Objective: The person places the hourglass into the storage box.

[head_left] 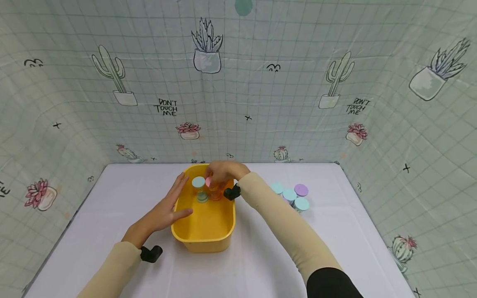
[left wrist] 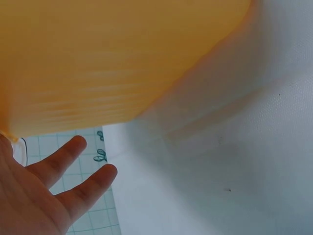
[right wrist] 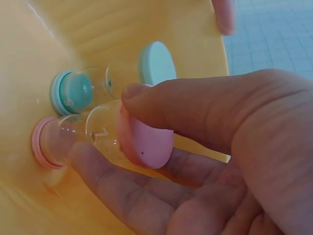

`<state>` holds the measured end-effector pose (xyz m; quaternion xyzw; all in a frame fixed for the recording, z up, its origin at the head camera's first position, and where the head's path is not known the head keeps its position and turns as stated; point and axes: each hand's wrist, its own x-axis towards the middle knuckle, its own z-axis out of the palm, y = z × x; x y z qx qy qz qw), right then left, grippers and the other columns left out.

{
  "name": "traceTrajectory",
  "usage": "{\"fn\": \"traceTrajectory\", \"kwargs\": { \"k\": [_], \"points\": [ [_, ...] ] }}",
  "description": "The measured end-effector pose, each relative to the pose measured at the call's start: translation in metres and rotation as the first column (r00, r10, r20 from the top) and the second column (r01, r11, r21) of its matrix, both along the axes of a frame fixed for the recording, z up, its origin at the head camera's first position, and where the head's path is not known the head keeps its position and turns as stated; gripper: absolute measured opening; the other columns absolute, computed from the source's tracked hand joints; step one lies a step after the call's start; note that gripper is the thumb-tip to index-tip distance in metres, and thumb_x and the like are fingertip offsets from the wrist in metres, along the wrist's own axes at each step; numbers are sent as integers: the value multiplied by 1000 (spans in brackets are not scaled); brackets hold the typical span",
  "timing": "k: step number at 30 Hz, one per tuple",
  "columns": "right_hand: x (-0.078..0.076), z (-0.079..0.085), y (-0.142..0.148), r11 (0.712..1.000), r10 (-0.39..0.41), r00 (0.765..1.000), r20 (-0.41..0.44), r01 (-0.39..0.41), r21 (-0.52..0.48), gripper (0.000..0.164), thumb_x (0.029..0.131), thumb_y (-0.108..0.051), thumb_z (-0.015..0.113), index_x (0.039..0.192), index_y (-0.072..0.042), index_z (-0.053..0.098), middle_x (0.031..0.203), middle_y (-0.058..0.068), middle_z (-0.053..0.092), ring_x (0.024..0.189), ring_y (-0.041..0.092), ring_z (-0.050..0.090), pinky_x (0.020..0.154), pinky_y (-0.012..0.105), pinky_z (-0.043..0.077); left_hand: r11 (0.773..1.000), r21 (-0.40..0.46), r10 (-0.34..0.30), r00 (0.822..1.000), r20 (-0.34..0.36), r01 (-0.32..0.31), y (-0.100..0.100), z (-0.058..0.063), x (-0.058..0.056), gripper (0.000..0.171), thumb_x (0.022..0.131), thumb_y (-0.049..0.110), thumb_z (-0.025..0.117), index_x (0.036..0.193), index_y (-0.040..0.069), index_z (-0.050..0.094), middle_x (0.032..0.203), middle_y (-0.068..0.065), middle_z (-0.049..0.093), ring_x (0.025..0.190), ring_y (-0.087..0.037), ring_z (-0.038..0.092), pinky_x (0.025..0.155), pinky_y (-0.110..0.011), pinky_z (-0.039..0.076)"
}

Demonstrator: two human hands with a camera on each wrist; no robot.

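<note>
My right hand (head_left: pixel 223 170) reaches over the far part of a yellow plastic bin (head_left: pixel 203 247) and pinches a pink-capped sand timer (right wrist: pixel 149 142) by its top cap, between thumb and fingers. The timer stands upright, its pink base against the bin's floor. Right beside it stands a mint-capped sand timer (head_left: pixel 198 182) with a clear, narrow-waisted body. My left hand (head_left: pixel 164 212) rests on the bin's left rim with fingers straight and spread, the thumb reaching over the inside. Outside the bin wall, two of its fingers (left wrist: pixel 90 193) stick out straight in the left wrist view.
On the white table (head_left: pixel 268 265), right of the bin, stands a cluster of several more timers, among them one with a mint cap (head_left: pixel 301 203) and one with a purple cap (head_left: pixel 301 190). A cactus-print cloth (head_left: pixel 238 91) rises behind and at both sides.
</note>
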<state>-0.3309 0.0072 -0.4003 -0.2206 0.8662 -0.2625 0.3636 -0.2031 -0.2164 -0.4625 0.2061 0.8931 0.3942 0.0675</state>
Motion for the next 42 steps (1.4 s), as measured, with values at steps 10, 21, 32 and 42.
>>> {"fn": "traceTrajectory", "kwargs": {
  "k": [10,21,32,42],
  "points": [
    [0,0,0,1000,12,1000,-7,-12,-11,28,93,-5,72,121,-6,67,108,8,66,100,29,70,90,35,62,1000,13,-15,1000,-27,15,-1,-3,-3,95,98,41,65,167,15,5,174,-11,-10,159,-47,3,119,-75,13],
    [3,15,4,993,101,981,-165,-89,78,38,96,-19,71,133,-10,64,128,9,64,103,22,62,92,30,58,1000,18,-13,1000,-11,13,-1,-8,-3,96,98,42,65,167,18,3,174,-8,-11,159,-44,3,120,-75,13],
    [1,45,56,984,72,964,-258,-111,-142,37,101,-18,62,136,-3,62,141,20,62,121,31,65,89,35,63,1000,29,1,1000,-10,0,-2,-7,-2,97,97,39,67,167,18,3,174,-10,-11,159,-45,1,120,-75,12],
    [2,46,139,994,6,939,-343,-43,-101,44,100,-25,66,138,-5,60,139,18,62,126,35,63,102,46,57,999,32,3,1000,-27,-2,0,-7,-1,96,98,40,67,167,17,5,174,-13,-9,159,-47,2,120,-75,12]
  ]
}}
